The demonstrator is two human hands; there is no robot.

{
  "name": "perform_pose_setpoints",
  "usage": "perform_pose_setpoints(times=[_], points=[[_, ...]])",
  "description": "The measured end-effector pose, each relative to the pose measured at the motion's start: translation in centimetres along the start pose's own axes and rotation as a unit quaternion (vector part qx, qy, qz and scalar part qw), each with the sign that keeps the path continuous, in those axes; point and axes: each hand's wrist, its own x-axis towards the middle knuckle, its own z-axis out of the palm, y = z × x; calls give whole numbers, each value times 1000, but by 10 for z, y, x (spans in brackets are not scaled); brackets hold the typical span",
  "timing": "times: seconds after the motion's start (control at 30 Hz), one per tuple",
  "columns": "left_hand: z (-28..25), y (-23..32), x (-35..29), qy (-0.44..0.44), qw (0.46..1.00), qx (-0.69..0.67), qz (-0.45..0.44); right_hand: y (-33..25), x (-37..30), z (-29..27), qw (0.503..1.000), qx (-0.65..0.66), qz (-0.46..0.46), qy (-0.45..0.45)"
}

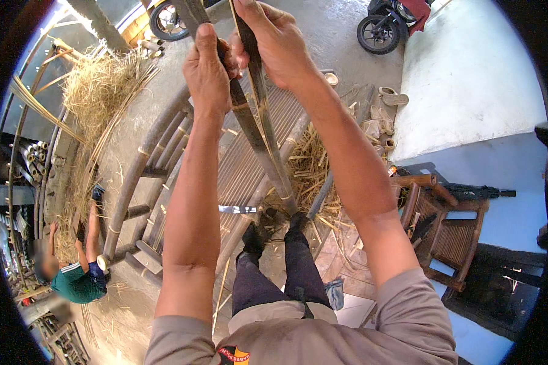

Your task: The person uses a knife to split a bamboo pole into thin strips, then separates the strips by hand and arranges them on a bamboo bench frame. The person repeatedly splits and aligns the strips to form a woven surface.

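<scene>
A long dark bamboo pole [275,173] slants up from beside my feet, split lengthwise into two halves that spread apart toward the top. My left hand [207,76] is closed around the left half, thumb up along it. Level with it, my right hand [281,52] grips the right half, its fingers curled around the edge. Both arms are stretched out in front of me. The pole's unsplit lower end sits by my right shoe [298,221]. Behind the pole lies a bamboo bench [268,118] with a slatted seat.
Bamboo shavings [307,158] heap beside the bench. A bamboo chair [453,234] stands at the right by the blue wall. Shoes [380,115] lie along the white wall. Motorbike wheels [377,34] show at the back. A person in a green shirt [78,285] sits at the left near straw [100,91].
</scene>
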Motion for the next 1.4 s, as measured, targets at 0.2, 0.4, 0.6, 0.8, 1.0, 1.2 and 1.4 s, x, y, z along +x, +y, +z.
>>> perform_pose_setpoints(times=[0.2,0.4,0.6,0.8,1.0,1.2,1.4], points=[[2,20,-46,60,995,53,62,20,8,-16,990,-108,21,93],[-93,77,-71,269,960,68,21,-22,5,-136,968,-16,-43,248],[-111,67,-59,241,963,94,69,-1,27,-147,956,-86,-37,279],[-63,42,-30,104,994,45,9,11,24,-98,978,-75,7,193],[-39,12,-15,32,999,19,23,27,11,-94,971,-161,-12,175],[-5,1,8,-65,993,89,-32,25,-9,-89,973,-225,43,29],[7,-17,16,-81,992,91,-40,26,-12,-73,967,-239,59,63]])
